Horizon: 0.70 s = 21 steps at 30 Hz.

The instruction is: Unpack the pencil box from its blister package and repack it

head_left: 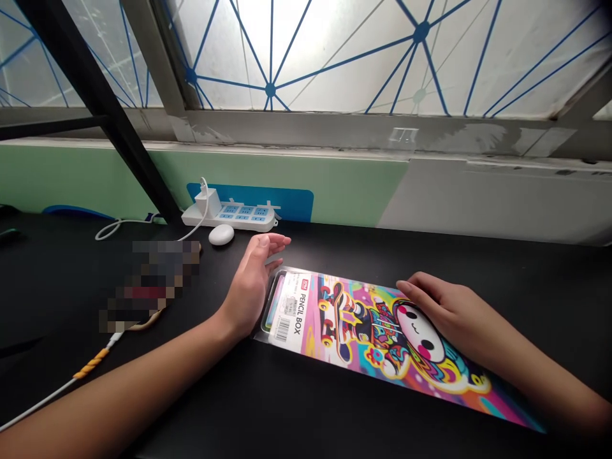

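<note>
Left hand open on the black desk, with fingers released and a little curved, just beside the near end of the pencil box, without any grasp. Right hand lying on top of the box, with fingers relaxed, neither clenched nor gripping. Box flat on the desk, diagonal, under the right hand. Farther ahead, by the wall, a white power strip with a charger, and near it a white oval object.
</note>
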Available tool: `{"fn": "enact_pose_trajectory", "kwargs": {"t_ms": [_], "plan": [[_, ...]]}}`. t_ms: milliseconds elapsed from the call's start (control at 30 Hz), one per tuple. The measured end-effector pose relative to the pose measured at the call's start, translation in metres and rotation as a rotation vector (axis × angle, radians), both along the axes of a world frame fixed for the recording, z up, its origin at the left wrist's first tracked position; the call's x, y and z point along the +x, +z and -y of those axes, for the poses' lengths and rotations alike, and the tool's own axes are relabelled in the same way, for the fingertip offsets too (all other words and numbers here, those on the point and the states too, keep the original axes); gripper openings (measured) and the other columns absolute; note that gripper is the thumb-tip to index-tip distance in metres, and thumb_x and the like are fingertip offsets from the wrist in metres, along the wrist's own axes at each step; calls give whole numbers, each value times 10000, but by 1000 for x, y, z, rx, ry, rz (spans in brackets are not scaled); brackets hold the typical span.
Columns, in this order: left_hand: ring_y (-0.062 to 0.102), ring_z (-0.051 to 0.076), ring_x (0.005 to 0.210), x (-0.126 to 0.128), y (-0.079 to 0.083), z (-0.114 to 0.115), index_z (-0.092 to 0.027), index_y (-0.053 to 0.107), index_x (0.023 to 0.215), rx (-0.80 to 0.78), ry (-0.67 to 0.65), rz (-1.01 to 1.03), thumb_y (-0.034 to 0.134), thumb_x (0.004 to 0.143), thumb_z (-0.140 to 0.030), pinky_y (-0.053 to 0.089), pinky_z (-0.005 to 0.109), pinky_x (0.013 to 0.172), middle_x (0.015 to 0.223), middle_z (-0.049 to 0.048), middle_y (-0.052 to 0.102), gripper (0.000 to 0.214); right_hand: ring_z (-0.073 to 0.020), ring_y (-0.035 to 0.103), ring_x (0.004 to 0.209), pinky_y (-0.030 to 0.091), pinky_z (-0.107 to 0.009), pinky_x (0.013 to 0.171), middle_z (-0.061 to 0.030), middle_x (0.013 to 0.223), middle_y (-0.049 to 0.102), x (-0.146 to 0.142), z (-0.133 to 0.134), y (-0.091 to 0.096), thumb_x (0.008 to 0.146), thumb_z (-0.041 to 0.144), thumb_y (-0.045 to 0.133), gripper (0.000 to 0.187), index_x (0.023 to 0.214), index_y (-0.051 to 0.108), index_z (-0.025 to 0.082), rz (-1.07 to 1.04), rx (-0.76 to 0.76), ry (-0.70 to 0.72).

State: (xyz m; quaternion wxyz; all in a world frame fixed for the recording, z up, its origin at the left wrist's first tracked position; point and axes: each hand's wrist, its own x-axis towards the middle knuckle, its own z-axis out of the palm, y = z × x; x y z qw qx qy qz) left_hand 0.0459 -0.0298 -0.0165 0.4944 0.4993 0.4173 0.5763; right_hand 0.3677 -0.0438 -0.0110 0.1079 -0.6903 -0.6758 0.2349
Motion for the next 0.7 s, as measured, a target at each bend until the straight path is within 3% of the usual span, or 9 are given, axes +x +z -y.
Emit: {"fn": "enact_pose_trajectory", "kwargs": {"t_ms": [200, 433, 700], "plan": [[522, 279, 1343, 3, 3, 2, -240, 613, 1110, -15, 3, 85, 390, 1057, -517, 389, 438, 1099, 1325, 92, 652, 360, -293, 698, 751, 483, -407, 668, -47, 819, 755, -5, -5, 6, 918, 806, 339, 593, 888, 616, 283, 63, 74, -16], [535, 278, 1325, 2, 5, 3, -229, 603, 1098, -8, -5, 57, 363, 1067, -479, 376, 439, 1097, 1318, 99, 648, 348, -304, 713, 894, 505, -414, 733, -62, 1037, 771, -27, -8, 8, 974, 722, 340, 539, 1009, 657, 287, 125, 127, 101], [557, 285, 1328, -7, 7, -6, -226, 594, 1109, -79, 3, 109, 435, 1043, -457, 400, 478, 1120, 1301, 96, 668, 288, -279, 718, 847, 522, -401, 702, -63, 976, 774, -39, -21, 13, 988, 674, 339, 522, 959, 678, 277, 111, 73, 208]]}}
